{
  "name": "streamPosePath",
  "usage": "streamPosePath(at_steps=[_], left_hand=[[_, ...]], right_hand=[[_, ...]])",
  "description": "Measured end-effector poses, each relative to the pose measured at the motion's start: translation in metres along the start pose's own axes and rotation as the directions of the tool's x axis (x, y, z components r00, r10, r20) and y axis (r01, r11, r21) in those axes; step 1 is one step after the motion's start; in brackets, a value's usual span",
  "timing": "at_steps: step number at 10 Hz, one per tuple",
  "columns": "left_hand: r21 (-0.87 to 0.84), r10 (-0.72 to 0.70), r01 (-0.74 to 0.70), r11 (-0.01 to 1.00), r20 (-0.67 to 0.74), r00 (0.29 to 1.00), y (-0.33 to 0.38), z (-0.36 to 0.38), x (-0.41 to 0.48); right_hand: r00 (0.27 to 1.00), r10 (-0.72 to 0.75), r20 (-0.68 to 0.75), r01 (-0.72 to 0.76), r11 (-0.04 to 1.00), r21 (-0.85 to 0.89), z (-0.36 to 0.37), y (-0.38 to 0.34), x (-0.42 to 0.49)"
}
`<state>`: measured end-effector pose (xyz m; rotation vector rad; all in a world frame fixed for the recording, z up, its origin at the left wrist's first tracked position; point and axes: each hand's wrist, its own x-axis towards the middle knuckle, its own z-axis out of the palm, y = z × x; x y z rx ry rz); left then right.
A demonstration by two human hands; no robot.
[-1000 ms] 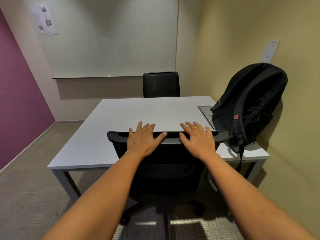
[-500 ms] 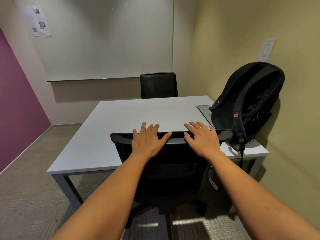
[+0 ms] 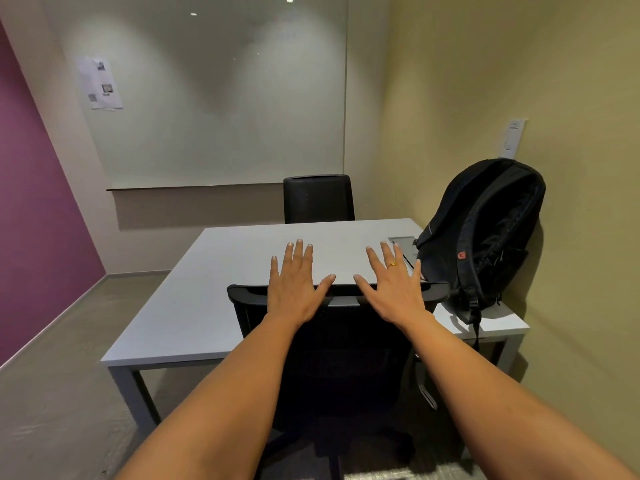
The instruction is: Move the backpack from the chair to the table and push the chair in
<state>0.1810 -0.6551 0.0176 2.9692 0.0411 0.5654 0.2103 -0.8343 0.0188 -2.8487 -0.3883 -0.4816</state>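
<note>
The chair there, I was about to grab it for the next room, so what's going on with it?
A person has both hands on the top edge of the near chair's backrest, left hand and right hand, fingers spread flat rather than gripping. The chair stands against the near edge of the white table. The black backpack already stands upright on the table's right end, leaning on the wall. A second chair is tucked in at the far side.

Second black chair [image 3: 318, 199] at far side, whiteboard [image 3: 221, 98], paper notice [image 3: 100, 83], purple wall [image 3: 38, 188].
</note>
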Motion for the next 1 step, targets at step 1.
streamPosePath(at_steps=[1], left_hand=[[0.022,0.009,-0.006,1.0,-0.144,0.99,0.007,-0.0309,0.0105]], right_hand=[[0.989,-0.047,-0.137,0.047,0.999,-0.003,-0.0279,-0.0088,0.0112]])
